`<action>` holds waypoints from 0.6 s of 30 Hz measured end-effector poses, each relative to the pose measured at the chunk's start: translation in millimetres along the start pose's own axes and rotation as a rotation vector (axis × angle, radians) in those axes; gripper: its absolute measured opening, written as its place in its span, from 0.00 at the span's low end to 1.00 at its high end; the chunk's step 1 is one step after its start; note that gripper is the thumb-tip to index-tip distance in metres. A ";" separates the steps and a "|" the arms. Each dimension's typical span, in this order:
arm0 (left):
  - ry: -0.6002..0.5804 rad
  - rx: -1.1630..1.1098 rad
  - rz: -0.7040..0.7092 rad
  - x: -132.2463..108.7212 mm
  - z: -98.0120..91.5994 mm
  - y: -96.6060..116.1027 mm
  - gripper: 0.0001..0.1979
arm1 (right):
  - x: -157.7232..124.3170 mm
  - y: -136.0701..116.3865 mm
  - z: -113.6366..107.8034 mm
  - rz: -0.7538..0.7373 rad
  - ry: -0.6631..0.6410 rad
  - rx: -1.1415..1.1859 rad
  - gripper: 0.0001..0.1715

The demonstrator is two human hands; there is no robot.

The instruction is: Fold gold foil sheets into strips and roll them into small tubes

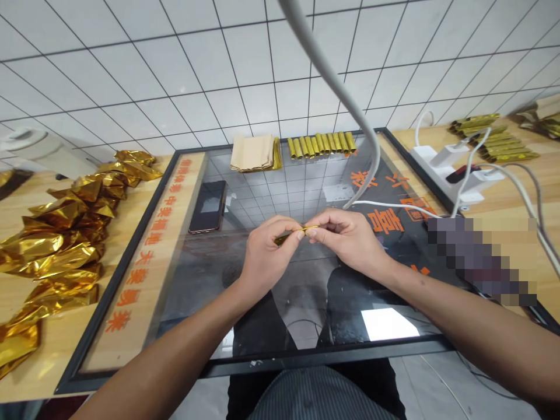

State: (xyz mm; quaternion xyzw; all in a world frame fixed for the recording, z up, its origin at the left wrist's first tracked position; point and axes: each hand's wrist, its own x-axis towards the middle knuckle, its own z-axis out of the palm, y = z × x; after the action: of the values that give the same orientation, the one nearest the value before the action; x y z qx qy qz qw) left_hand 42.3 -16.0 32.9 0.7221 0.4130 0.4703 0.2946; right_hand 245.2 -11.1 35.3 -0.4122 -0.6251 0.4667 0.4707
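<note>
Over the middle of the glass tabletop (262,204), both hands meet at a small strip of gold foil (311,227). My left hand (272,248) is closed, thumb and fingers pinching the foil, part of which shows inside its curled fingers. My right hand (345,236) pinches the other end between thumb and fingertips. Most of the foil is hidden by the fingers. Beyond the hands lie a stack of brown paper pieces (251,153) and a row of several gold foil tubes (321,145).
A dark phone (208,206) lies on the glass at the left. Several crumpled gold foil pieces (65,210) cover the wood at far left. On the right are a white power strip (431,166), cables and more gold tubes (507,146). A thick grey cable (332,73) hangs in front.
</note>
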 end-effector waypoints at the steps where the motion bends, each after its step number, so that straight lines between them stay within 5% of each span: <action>1: 0.006 0.000 -0.002 0.0 0.0 0.5 0.08 | 0.0 -0.1 0.0 0.009 -0.001 0.009 0.12; 18: -0.062 -0.010 -0.086 1.0 0.7 4.0 0.08 | 1.3 -8.2 -1.8 0.059 -0.042 0.071 0.20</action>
State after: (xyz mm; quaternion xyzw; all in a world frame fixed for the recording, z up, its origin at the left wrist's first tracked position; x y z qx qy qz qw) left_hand 44.4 -17.1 36.3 0.7164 0.4319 0.4366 0.3310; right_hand 246.1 -11.4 43.7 -0.4036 -0.6054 0.5107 0.4580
